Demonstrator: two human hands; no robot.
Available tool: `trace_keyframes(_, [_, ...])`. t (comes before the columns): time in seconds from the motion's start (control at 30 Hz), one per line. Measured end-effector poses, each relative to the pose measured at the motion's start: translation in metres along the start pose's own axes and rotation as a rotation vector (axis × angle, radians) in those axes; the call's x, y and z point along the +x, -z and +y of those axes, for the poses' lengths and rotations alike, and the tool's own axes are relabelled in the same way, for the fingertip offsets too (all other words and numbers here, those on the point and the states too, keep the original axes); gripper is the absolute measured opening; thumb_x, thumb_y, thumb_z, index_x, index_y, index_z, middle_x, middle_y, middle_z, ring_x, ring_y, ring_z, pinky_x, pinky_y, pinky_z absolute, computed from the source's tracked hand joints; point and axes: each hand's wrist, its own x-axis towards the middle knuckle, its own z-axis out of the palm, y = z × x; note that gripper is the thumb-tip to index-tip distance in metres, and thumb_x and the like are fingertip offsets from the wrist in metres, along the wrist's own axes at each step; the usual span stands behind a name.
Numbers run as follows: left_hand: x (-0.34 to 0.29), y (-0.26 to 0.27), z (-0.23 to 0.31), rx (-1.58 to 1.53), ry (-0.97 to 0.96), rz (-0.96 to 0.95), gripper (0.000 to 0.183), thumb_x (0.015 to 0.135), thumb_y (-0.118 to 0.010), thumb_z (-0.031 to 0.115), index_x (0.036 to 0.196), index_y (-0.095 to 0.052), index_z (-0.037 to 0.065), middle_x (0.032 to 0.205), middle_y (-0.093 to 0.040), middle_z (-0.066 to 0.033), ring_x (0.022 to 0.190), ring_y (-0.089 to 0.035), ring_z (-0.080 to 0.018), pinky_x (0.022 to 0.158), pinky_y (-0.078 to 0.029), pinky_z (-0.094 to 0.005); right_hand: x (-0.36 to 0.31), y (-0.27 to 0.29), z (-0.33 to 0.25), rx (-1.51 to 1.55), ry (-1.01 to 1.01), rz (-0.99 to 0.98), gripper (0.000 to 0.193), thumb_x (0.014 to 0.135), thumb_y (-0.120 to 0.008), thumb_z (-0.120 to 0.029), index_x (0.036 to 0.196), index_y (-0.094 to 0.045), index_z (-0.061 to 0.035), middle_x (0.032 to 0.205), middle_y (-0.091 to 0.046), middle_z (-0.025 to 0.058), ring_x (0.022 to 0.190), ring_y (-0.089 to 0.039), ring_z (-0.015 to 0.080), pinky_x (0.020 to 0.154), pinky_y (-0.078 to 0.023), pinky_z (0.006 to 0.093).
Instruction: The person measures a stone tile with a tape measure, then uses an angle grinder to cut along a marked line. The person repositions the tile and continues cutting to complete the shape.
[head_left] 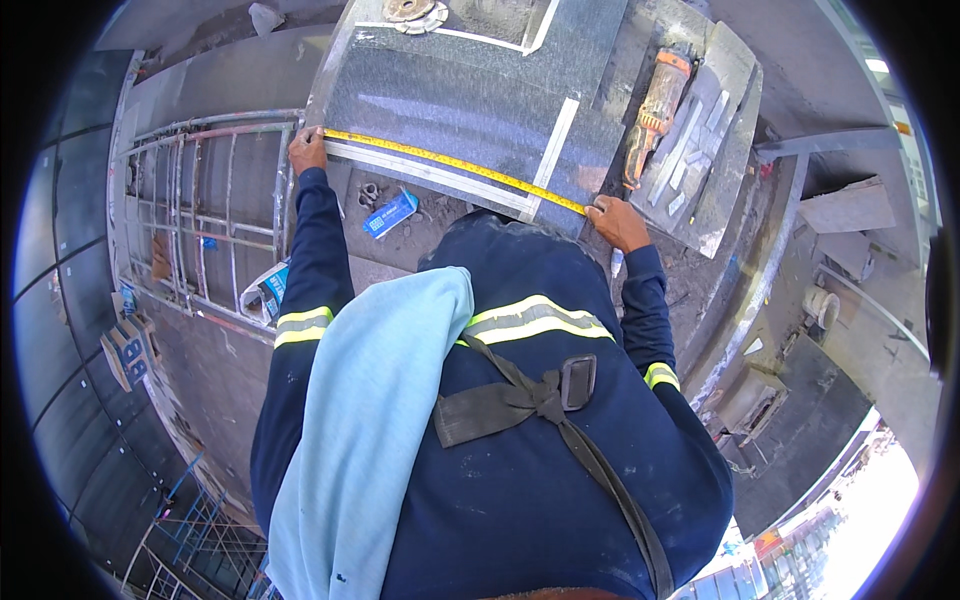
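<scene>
A yellow tape measure blade (450, 160) runs across the dark grey stone slab (450, 95), sloping down to the right. My left hand (308, 150) has its fingers closed on the blade's left end at the slab's edge. At the other end, my right hand (617, 222) grips the blade near the slab's lower right corner; the tape's case does not show. Just below the blade and roughly along it lies a pale strip (430, 173), and another pale strip (556, 140) crosses the slab near the right.
An orange angle grinder (655, 110) lies right of the slab beside several grey cut strips (690, 145). A round disc (415, 15) rests at the slab's far side. Near me is a blue packet (391, 213). A metal frame (205, 215) stands left; a white bucket (821, 306) is far right.
</scene>
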Motion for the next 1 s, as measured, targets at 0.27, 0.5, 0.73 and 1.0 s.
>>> trace_keyframes(0.27, [0.0052,-0.0002,-0.0069,-0.058,-0.019,-0.02,0.023,0.091,-0.074,0.024,0.106,-0.08,0.008,0.103,-0.078,-0.012,0.098,-0.074,-0.0256,0.09,-0.055,-0.0362,0.008,0.0072,-0.0086,-0.007,-0.026,0.045,0.045,0.094,-0.062,-0.043,0.097,-0.069,0.0008,0.097,-0.072,0.0267,0.098,-0.069,0.0464,0.085,-0.052,0.055])
trace_keyframes(0.5, [0.0035,-0.0011,-0.0072,-0.048,-0.022,-0.008,0.024,0.092,-0.073,0.024,0.108,-0.08,0.008,0.108,-0.078,-0.0123,0.102,-0.074,-0.0263,0.093,-0.054,-0.0364,0.0058,0.0072,-0.0079,-0.003,-0.027,0.027,0.045,0.093,-0.063,-0.044,0.096,-0.068,0.0006,0.096,-0.072,0.0263,0.097,-0.069,0.0463,0.084,-0.052,0.0546])
trace_keyframes(0.73, [0.004,-0.0007,-0.0054,-0.033,-0.018,-0.024,0.024,0.092,-0.074,0.025,0.108,-0.08,0.008,0.107,-0.078,-0.0126,0.102,-0.074,-0.0264,0.093,-0.054,-0.0365,0.0029,0.0047,-0.0092,-0.007,-0.04,0.033,0.046,0.094,-0.062,-0.045,0.098,-0.067,0.001,0.099,-0.072,0.0273,0.099,-0.068,0.0466,0.085,-0.052,0.0547])
trace_keyframes(1.0, [0.0054,-0.0011,-0.0084,-0.046,0.002,-0.029,0.024,0.092,-0.074,0.025,0.108,-0.08,0.008,0.107,-0.078,-0.013,0.102,-0.074,-0.0273,0.092,-0.055,-0.0374,0.0035,0.0044,-0.0099,0.004,-0.049,0.019,0.047,0.094,-0.062,-0.045,0.099,-0.067,0.0016,0.1,-0.071,0.0277,0.1,-0.068,0.0468,0.086,-0.052,0.0542])
